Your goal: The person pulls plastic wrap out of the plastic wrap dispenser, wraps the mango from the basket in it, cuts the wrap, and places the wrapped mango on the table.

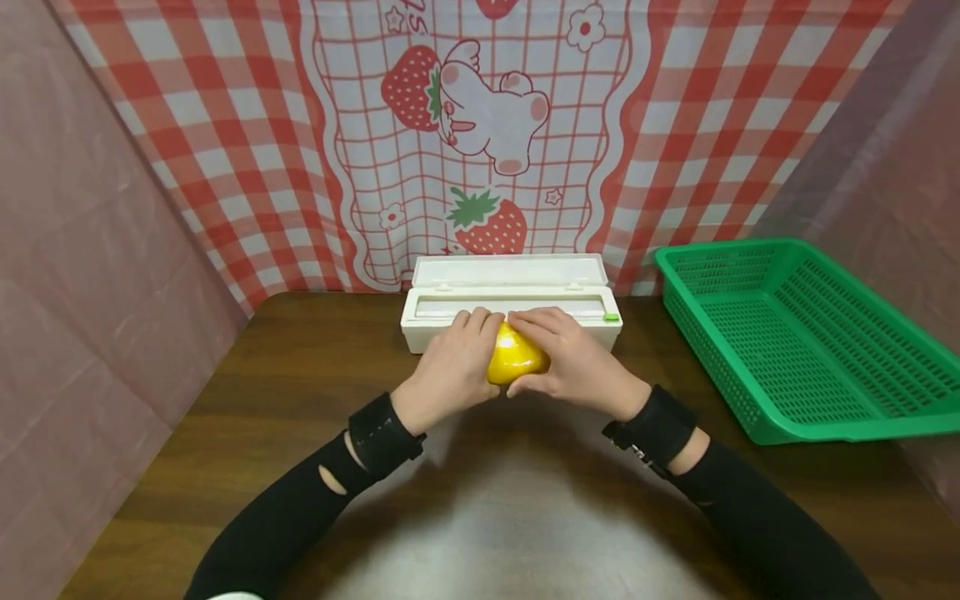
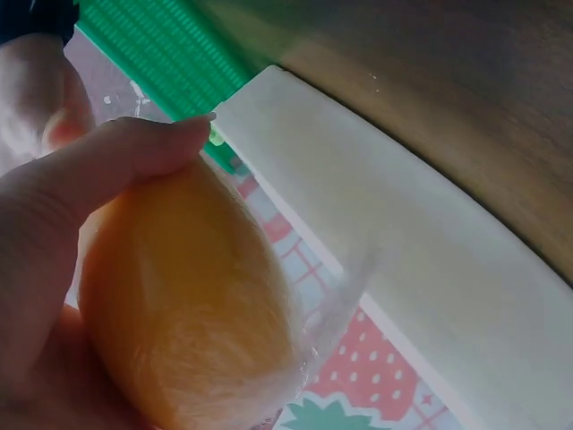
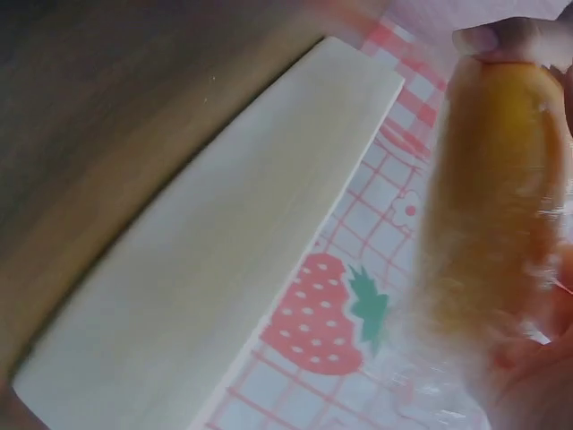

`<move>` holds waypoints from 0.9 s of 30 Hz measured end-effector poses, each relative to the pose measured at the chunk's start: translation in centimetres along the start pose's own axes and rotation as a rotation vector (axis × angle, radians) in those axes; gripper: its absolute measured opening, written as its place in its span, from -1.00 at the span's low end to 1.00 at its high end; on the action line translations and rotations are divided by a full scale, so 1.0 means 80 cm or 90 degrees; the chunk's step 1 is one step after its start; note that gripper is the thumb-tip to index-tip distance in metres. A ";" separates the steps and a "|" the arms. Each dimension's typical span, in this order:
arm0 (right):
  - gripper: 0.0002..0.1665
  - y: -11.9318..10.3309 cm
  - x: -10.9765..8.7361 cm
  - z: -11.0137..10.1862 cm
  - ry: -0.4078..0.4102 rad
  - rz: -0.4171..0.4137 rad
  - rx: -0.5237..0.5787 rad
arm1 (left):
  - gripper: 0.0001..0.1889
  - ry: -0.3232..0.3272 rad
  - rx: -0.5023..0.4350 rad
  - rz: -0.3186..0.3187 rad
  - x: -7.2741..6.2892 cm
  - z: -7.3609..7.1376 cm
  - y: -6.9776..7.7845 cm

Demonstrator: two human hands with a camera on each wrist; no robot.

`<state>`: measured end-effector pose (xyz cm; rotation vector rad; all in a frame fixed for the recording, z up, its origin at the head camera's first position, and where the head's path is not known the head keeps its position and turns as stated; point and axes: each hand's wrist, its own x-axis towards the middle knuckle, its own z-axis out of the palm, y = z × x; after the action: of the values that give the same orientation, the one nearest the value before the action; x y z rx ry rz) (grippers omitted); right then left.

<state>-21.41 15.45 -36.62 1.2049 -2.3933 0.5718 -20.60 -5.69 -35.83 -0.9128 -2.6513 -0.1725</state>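
Both hands hold a smooth yellow fruit (image 1: 517,354) wrapped in clear cling film in front of me. My left hand (image 1: 456,365) grips it from the left, thumb across one end in the left wrist view. From the right, my right hand (image 1: 583,367) curls round the other side. Loose cling film (image 2: 345,300) sticks out from the wrapped fruit, and wrinkled film (image 3: 439,390) hangs under it in the right wrist view. Just behind the hands stands a white film dispenser box (image 1: 513,292), its lid (image 1: 510,270) raised; the hands overlap its front wall.
A green plastic basket (image 1: 720,367) stands on the right of the brown wooden table (image 1: 300,392). A green slider (image 1: 611,317) sits at the dispenser's right end. Behind hangs a checked strawberry cloth (image 1: 247,142), with pinkish cloth (image 1: 90,250) along the left side.
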 end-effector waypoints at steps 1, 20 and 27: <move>0.16 -0.002 0.001 0.000 -0.005 -0.004 -0.024 | -0.01 0.000 0.004 0.000 0.000 0.000 0.000; 0.23 -0.004 0.010 0.001 -0.036 -0.033 -0.202 | -0.07 0.027 -0.061 0.012 -0.002 -0.011 0.000; -0.05 0.011 0.009 0.001 -0.041 -0.021 -0.147 | -0.08 0.037 -0.065 0.012 -0.004 -0.015 -0.009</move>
<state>-22.50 15.45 -36.45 1.1732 -2.4086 0.2411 -20.47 -6.71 -34.86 -0.9481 -2.5996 -0.3272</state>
